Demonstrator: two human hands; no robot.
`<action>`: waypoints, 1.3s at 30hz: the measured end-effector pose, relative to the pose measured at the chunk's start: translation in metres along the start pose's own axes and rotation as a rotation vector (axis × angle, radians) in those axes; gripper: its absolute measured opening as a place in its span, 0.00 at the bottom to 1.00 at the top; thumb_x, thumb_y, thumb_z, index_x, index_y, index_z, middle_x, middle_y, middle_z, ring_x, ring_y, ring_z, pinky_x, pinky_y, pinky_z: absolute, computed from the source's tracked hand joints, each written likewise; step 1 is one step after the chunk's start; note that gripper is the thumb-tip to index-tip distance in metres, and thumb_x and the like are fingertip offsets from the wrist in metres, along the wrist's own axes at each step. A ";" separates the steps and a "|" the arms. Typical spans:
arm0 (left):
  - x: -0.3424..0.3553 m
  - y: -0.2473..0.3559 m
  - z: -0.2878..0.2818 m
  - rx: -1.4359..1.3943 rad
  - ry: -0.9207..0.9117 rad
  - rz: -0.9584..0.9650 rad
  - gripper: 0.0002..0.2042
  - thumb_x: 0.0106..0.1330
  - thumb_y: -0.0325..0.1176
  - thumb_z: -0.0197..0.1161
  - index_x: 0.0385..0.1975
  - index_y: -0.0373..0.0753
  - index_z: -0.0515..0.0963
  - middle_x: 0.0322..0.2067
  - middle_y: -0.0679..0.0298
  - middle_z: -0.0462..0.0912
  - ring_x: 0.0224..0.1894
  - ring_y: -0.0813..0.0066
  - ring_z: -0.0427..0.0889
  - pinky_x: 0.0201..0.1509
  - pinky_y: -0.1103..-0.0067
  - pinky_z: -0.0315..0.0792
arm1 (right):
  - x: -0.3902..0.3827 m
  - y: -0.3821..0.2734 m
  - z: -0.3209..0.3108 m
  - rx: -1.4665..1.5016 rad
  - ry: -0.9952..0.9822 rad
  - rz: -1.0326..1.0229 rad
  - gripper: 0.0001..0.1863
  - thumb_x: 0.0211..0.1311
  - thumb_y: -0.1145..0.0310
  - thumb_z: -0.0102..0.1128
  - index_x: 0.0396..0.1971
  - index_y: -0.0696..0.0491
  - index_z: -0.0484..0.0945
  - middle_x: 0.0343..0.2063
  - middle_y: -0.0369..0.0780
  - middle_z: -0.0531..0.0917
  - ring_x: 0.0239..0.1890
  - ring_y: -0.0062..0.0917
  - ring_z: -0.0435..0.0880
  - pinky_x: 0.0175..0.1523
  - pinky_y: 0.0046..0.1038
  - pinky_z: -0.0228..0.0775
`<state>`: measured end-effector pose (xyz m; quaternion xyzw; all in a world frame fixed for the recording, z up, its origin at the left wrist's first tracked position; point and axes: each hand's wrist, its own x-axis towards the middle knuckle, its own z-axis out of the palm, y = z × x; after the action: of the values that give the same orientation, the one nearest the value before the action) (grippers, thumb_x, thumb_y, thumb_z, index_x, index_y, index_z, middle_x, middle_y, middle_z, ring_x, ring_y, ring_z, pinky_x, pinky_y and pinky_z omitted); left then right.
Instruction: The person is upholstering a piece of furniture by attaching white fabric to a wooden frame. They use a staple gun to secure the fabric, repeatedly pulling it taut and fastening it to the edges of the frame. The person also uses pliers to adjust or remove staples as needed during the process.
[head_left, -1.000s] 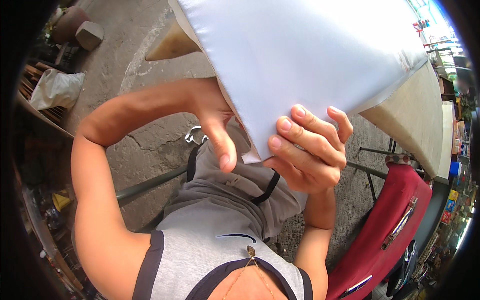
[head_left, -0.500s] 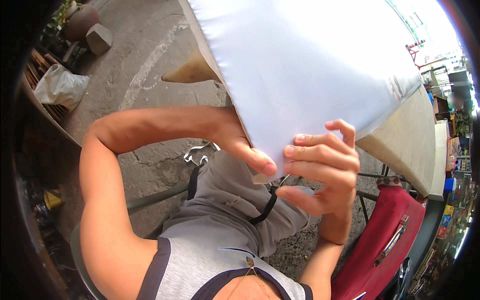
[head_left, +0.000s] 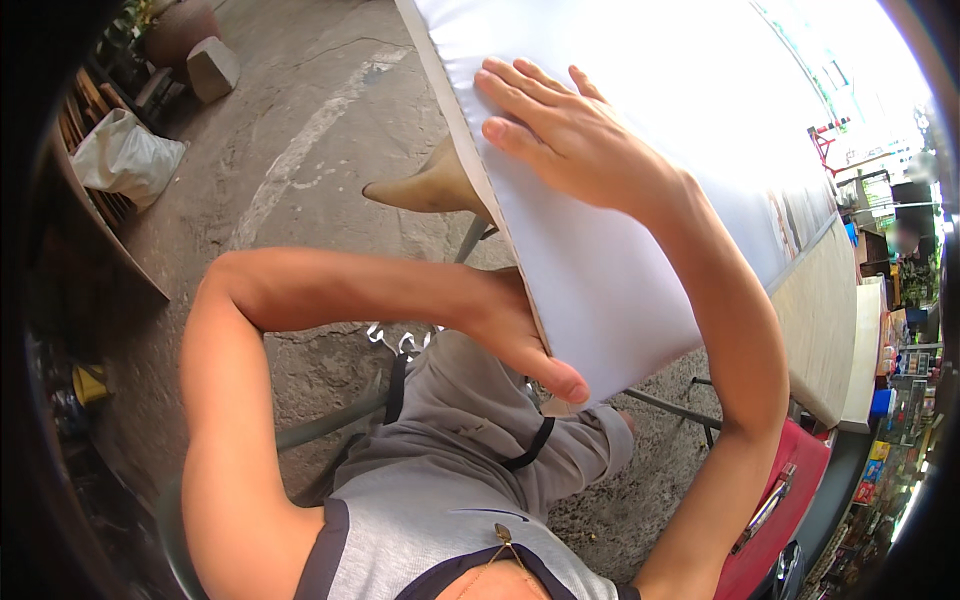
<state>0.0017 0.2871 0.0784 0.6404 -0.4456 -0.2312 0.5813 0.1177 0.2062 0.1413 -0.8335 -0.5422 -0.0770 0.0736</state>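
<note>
A large sheet with a smooth, shiny white surface [head_left: 620, 285] stretches from above my lap toward the bright far side. Its left edge shows a narrow pale border with slight puckers along it. My left hand [head_left: 520, 335] grips the near corner, thumb on top and fingers hidden underneath. A small pale flap pokes out below that thumb. Farther up, my right hand [head_left: 570, 140] lies flat on the white surface close to the left edge, fingers stretched and holding nothing. Below the left edge, a beige pointed piece [head_left: 430, 182] sticks out.
A red suitcase [head_left: 790, 480] stands low on the right, beside a beige hanging surface [head_left: 820, 320]. At the far left are a white sack [head_left: 125, 155] and a stone block [head_left: 213, 70] on cracked concrete [head_left: 330, 60]. Shelves of goods line the right rim.
My right hand has left the near corner and moved up and away onto the white surface, its fingers now flattened. The left hand keeps its grip; the view has shifted slightly.
</note>
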 end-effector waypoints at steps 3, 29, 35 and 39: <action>-0.001 0.000 0.001 0.003 0.022 0.033 0.24 0.52 0.57 0.58 0.29 0.38 0.77 0.25 0.58 0.78 0.31 0.62 0.76 0.36 0.72 0.71 | 0.031 0.010 0.013 -0.015 -0.013 -0.006 0.27 0.67 0.50 0.28 0.60 0.50 0.58 0.63 0.38 0.58 0.66 0.31 0.51 0.68 0.49 0.40; -0.002 0.012 -0.005 0.006 -0.043 -0.193 0.22 0.52 0.48 0.64 0.36 0.34 0.77 0.30 0.57 0.79 0.36 0.68 0.78 0.40 0.74 0.72 | -0.203 -0.129 -0.003 0.356 0.777 0.396 0.10 0.36 0.76 0.71 0.22 0.57 0.79 0.16 0.37 0.77 0.15 0.22 0.74 0.22 0.21 0.64; -0.010 0.014 -0.003 -0.016 0.048 -0.245 0.24 0.50 0.50 0.65 0.35 0.33 0.77 0.28 0.58 0.78 0.34 0.69 0.77 0.36 0.76 0.71 | -0.187 -0.168 0.041 1.013 0.910 0.675 0.07 0.44 0.77 0.68 0.25 0.60 0.80 0.22 0.41 0.82 0.23 0.21 0.81 0.28 0.20 0.71; -0.012 0.016 -0.002 0.003 0.107 -0.279 0.25 0.49 0.51 0.65 0.34 0.32 0.76 0.29 0.57 0.78 0.35 0.68 0.76 0.37 0.76 0.71 | -0.184 -0.175 0.036 1.414 0.913 0.804 0.06 0.49 0.79 0.65 0.29 0.63 0.79 0.26 0.42 0.83 0.28 0.19 0.82 0.34 0.18 0.73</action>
<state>-0.0076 0.2990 0.0915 0.7083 -0.3211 -0.2745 0.5655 -0.1147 0.1199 0.0747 -0.6092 -0.0523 -0.0181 0.7911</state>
